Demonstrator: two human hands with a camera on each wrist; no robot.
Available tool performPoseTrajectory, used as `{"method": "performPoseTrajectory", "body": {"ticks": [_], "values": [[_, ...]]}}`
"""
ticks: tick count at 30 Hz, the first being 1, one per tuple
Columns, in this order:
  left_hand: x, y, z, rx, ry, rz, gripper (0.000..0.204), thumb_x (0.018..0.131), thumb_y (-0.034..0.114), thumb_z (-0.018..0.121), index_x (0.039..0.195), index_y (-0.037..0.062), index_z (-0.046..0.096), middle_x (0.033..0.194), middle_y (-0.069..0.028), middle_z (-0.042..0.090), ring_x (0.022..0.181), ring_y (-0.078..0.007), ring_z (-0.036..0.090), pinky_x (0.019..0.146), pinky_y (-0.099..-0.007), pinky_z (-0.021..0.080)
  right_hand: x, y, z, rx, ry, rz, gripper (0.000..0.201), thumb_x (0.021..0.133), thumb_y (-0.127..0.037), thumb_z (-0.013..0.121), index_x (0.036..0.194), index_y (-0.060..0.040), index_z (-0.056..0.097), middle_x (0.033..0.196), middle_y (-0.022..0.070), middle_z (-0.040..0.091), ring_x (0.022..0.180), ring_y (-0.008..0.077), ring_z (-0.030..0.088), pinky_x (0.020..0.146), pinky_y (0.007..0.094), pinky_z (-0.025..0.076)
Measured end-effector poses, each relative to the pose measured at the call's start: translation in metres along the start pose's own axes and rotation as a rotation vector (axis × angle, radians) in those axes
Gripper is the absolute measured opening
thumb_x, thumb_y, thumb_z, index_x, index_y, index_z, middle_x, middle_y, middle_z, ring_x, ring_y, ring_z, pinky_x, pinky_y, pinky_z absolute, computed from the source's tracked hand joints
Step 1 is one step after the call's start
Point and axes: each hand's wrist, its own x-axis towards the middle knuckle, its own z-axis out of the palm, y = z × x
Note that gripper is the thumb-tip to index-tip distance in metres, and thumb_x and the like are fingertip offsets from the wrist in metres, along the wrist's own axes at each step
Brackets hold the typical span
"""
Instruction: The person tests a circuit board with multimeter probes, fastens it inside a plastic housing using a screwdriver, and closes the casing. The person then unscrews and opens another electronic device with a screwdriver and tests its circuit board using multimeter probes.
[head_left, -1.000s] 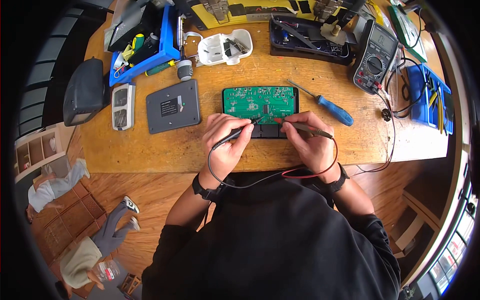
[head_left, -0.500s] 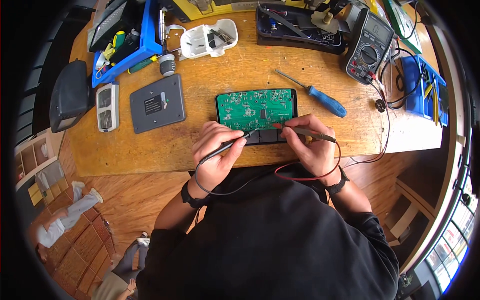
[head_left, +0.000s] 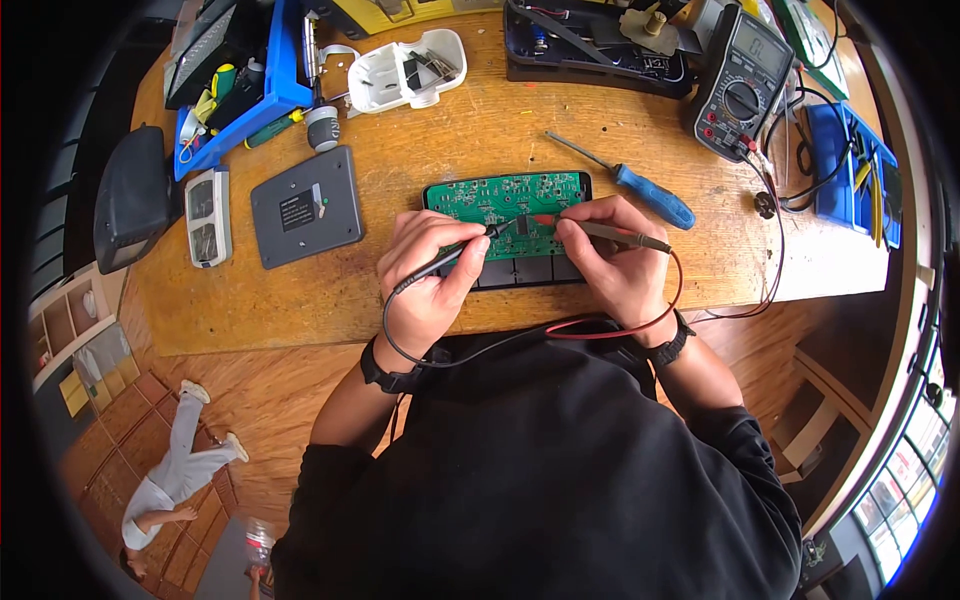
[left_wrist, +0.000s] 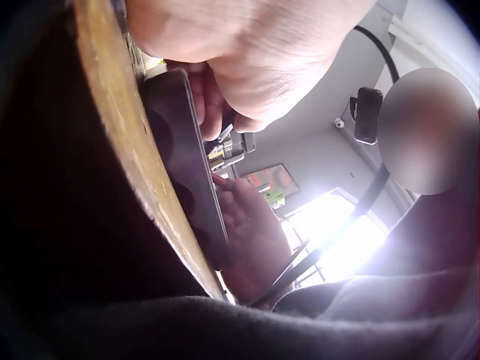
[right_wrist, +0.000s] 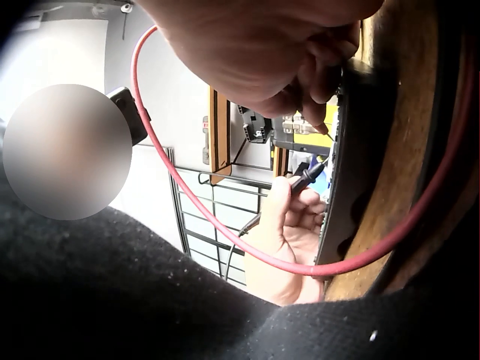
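A green circuit board (head_left: 500, 190) lies in its black case (head_left: 535, 272) near the table's front edge. My left hand (head_left: 425, 275) pinches a black test probe (head_left: 438, 263), angled in from the left with its tip over the board. From the right, my right hand (head_left: 622, 268) holds a red-tipped probe (head_left: 628, 237), whose tip is close beside the dark chip. In the right wrist view the black probe (right_wrist: 307, 177) points at the board's edge, and a red lead (right_wrist: 217, 221) loops across. The multimeter (head_left: 745, 85) at the back right has leads plugged in.
A blue-handled screwdriver (head_left: 655, 195) lies right of the board. On the left are a grey back cover (head_left: 335, 225) and a white-framed part (head_left: 208, 225). Behind stand a white tray (head_left: 380, 88), a blue bin (head_left: 285, 90) and an opened black housing (head_left: 600, 60).
Both hands have moved the probe tips from the board's near edge farther up, to around the dark chip. The head view has shifted, and people in the background have moved.
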Motion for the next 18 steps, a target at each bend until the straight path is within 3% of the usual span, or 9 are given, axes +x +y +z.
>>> {"method": "performPoseTrajectory", "body": {"ticks": [4,6,10,13,15,18], "values": [[0.004,0.000,0.000,0.052,-0.010,0.074,0.013,0.090,0.004,0.088,0.099,0.0043,0.078,0.090,-0.0081,0.079,0.083,-0.0262,0.074,0.083,-0.0376,0.051,0.001,-0.007,-0.003,-0.035,-0.044,0.019,0.009,0.099,-0.006,0.083,0.104,-0.0005,0.078,0.094,0.0081,0.086,0.076,0.0079,0.076,0.070,0.0248,0.060],[0.006,0.002,-0.001,0.038,-0.033,0.047,0.012,0.091,0.003,0.087,0.098,0.0038,0.077,0.089,-0.0091,0.078,0.083,-0.0273,0.074,0.083,-0.0378,0.051,0.001,-0.007,0.000,0.079,-0.038,0.033,0.007,0.099,-0.005,0.081,0.103,-0.0001,0.078,0.094,0.0093,0.086,0.078,0.0095,0.077,0.073,0.0267,0.062],[0.004,0.008,-0.003,0.048,-0.052,0.048,0.011,0.092,-0.004,0.083,0.100,0.0002,0.076,0.090,-0.0131,0.075,0.084,-0.0324,0.071,0.082,-0.0424,0.053,0.002,-0.012,-0.008,0.027,-0.076,-0.072,0.013,0.096,-0.010,0.083,0.105,-0.0017,0.079,0.095,0.0103,0.084,0.088,0.0182,0.082,0.082,0.0329,0.065],[0.006,0.011,-0.005,0.048,-0.084,0.009,0.012,0.092,-0.003,0.081,0.101,-0.0008,0.074,0.091,-0.0137,0.074,0.087,-0.0324,0.069,0.083,-0.0416,0.053,0.004,-0.014,-0.009,-0.004,-0.071,-0.101,0.010,0.096,-0.008,0.083,0.103,-0.0022,0.077,0.092,0.0120,0.082,0.081,0.0221,0.082,0.072,0.0331,0.065],[0.005,0.011,-0.005,0.038,-0.095,-0.005,0.010,0.092,-0.002,0.080,0.100,-0.0004,0.074,0.091,-0.0131,0.074,0.087,-0.0321,0.069,0.085,-0.0421,0.053,0.002,-0.012,-0.005,0.025,-0.019,-0.113,0.009,0.097,-0.008,0.083,0.101,-0.0010,0.078,0.089,0.0094,0.082,0.080,0.0170,0.080,0.071,0.0306,0.062],[0.004,0.010,-0.006,0.037,-0.118,0.019,0.008,0.094,-0.001,0.079,0.099,-0.0005,0.073,0.091,-0.0131,0.074,0.087,-0.0320,0.069,0.086,-0.0424,0.053,0.003,-0.008,-0.004,0.047,-0.002,-0.172,0.009,0.097,-0.008,0.083,0.100,-0.0014,0.077,0.091,0.0093,0.082,0.079,0.0176,0.080,0.071,0.0312,0.062]]}}
